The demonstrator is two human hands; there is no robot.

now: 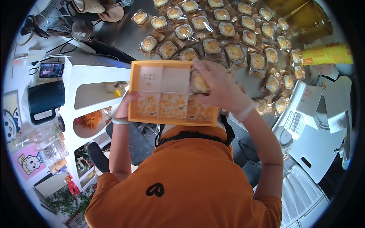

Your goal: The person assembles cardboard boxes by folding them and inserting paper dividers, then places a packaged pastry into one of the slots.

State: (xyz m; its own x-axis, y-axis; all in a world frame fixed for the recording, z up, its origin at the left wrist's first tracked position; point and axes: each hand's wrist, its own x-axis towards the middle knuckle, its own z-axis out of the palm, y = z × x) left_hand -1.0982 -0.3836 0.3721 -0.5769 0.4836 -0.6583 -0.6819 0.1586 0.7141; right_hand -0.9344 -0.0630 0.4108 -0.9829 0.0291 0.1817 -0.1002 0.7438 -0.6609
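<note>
A yellow-orange gift box (160,64) is held up in front of my body, over the table's near side. My left hand (129,102) grips its left wall, the thumb over the rim. Inside the box are pale printed squares at the upper left and flower-patterned squares (173,105) along the lower row. My right hand (225,88), in a thin clear glove, is at the upper right compartment, its fingers closed around a wrapped round pastry (199,82). The hand partly covers that pastry and the box's right side, so whether the pastry rests on the bottom is hidden.
Many wrapped pastries (221,29) lie spread over the metal table (125,37) beyond the box. A yellow printed roll (330,54) and a white carton (308,99) are at the right. At the left stand a white shelf unit (72,81), a phone (51,70) and a dark mug (46,99).
</note>
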